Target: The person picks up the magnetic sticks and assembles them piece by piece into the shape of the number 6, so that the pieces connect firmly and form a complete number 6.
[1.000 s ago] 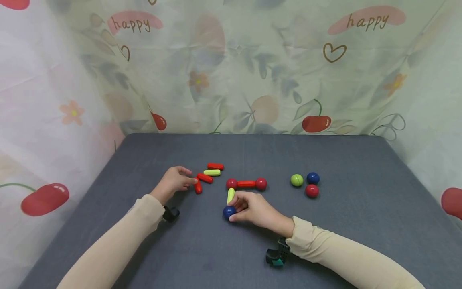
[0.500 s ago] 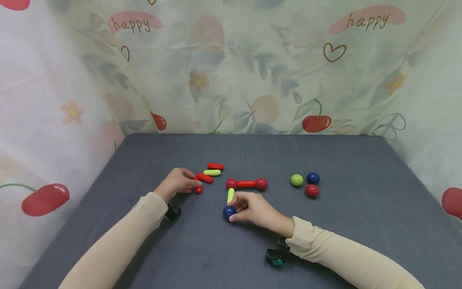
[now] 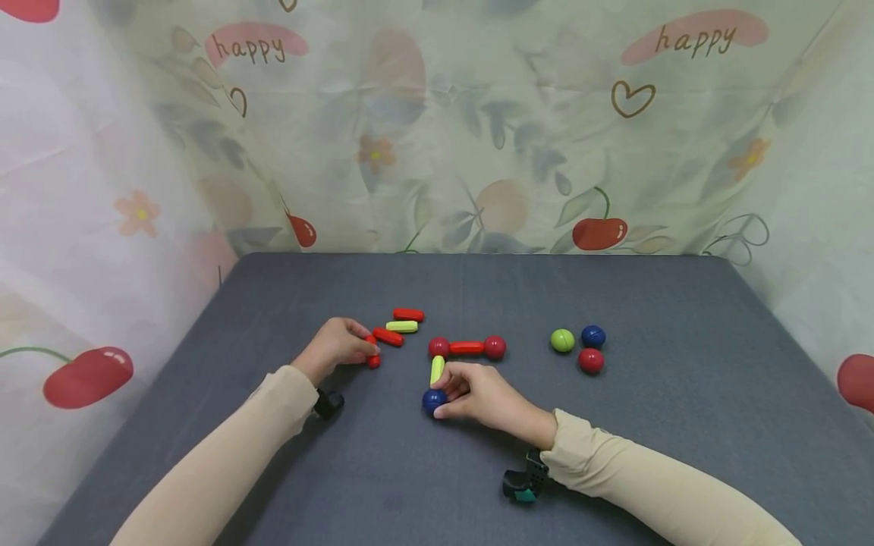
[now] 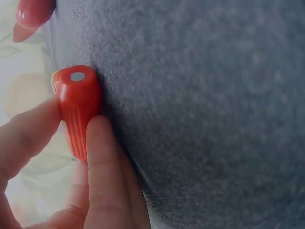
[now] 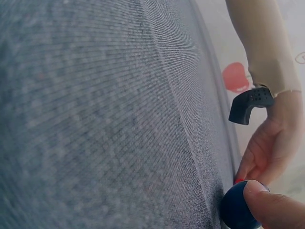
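My left hand (image 3: 336, 347) pinches a red rod (image 4: 78, 102) between thumb and fingers; in the left wrist view its end shows a round silvery spot. The rod lies at the table surface beside other rods. With thumb and fingers my right hand (image 3: 485, 396) holds a blue ball (image 3: 433, 401), whose right side is partly covered. A yellow-green rod (image 3: 437, 370) runs from that ball up to a red ball (image 3: 439, 348). From there a red rod (image 3: 466, 348) reaches across to another red ball (image 3: 495, 348).
Near the left hand lie a red rod (image 3: 388, 337), a yellow-green rod (image 3: 402, 327) and a further red rod (image 3: 408, 315). To the right sit a green ball (image 3: 563, 340), a blue ball (image 3: 593, 337) and a red ball (image 3: 591, 361) on the grey table (image 3: 655, 303).
My left hand has shifted slightly right and closed its fingers on the red rod, which now stands a little straighter. The right hand stays in place on the blue ball.
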Tool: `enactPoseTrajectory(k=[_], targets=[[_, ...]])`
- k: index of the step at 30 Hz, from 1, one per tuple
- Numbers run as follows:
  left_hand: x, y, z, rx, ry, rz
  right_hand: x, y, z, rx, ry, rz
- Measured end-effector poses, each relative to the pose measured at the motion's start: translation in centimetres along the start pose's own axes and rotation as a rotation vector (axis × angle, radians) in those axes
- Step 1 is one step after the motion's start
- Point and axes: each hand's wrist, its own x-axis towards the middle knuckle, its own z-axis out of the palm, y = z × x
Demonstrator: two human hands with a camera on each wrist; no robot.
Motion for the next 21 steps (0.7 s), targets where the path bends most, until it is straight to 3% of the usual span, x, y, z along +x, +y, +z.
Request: enactPoseTrajectory(k=[10, 21], targets=[[-0.5, 0.2, -0.4, -0.021, -0.032, 0.011, 0.0, 0.1, 0.0, 0.000, -0.002, -0.009], [-1.7, 1.4, -0.4, -0.029, -0.053, 0.051, -0.1, 0.0, 0.0, -0.007, -0.006, -0.011]])
